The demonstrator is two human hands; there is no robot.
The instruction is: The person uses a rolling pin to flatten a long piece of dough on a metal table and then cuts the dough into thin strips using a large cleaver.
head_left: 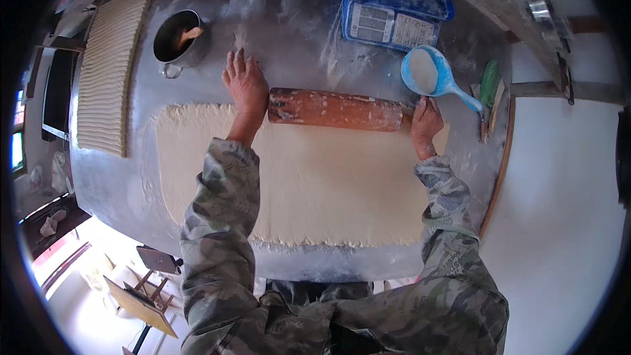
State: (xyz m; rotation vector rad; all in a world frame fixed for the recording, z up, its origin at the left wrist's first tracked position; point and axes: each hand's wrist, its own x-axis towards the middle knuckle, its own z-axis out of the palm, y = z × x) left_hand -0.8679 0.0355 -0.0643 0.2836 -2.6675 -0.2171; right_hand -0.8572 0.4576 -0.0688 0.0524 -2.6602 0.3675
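Grey surface (296,46), white-smeared; dough sheet (342,184) spread thereon. Rolling pin (335,110) gripped by right hand (426,121); left hand (247,87) splayed at other end. Wooden furniture (140,307) seen lower left.

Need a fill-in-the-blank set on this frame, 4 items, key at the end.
1. The right hand grips one end of a reddish-brown ____.
2. A wide, flat, pale sheet of ____ is spread on the grey table.
3. The dipper near the right hand is ____ in colour.
4. The metal pot stands to the ____ of the left hand.

Missing words: rolling pin; dough; blue; left.
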